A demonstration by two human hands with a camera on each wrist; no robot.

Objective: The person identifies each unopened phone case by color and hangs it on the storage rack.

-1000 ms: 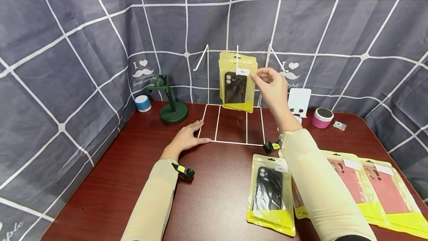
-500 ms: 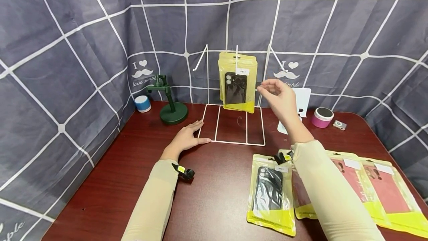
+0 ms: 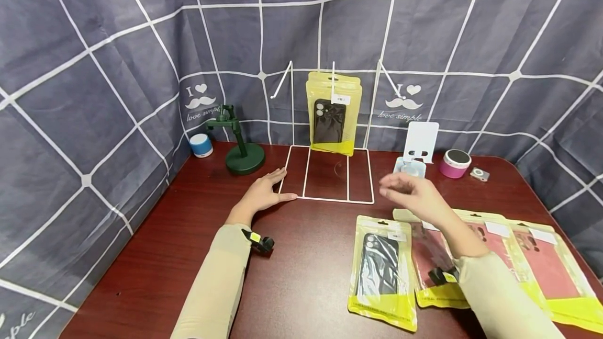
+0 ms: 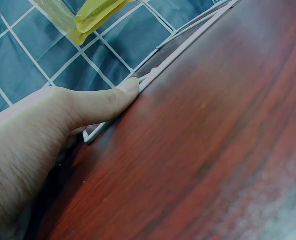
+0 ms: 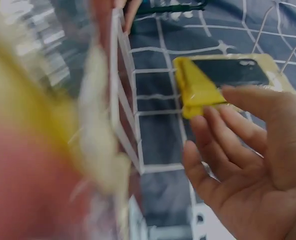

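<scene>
Overhead, the head view shows a dark red wood-grain desk [image 3: 306, 276] backed by a grey cloth with white grid lines. A white wire rack [image 3: 330, 182] stands at the rear middle: a flat rectangular base with upright hooks. Glossy yellow-edged packs [image 3: 333, 119] with a black phone case hang from the middle hook. The left hand [image 3: 264, 195] lies flat on the desk, fingers straight, touching the rack base's left front corner. The right hand [image 3: 410, 192] hovers blurred above the desk, right of the rack base, fingers loosely spread, holding nothing. Below it a black-case pack [image 3: 381, 271] lies flat near the front edge; red-case packs [image 3: 518, 266] lie beside it toward the right edge. A green round-based stand [image 3: 240, 145] and a blue speaker [image 3: 201, 145] sit at the rear left. A white phone holder [image 3: 419, 148], a pink speaker [image 3: 454, 165] and a small silver player [image 3: 478, 175] sit at the rear right.

Left wrist view: the thumb [image 4: 102, 102] lies straight against the thin white wire of the rack base [image 4: 158, 72].

Right wrist view: the open palm and relaxed fingers [image 5: 238, 130] are empty; the hanging packs [image 5: 223, 80] show beyond them, apart. The foreground is blurred.
</scene>
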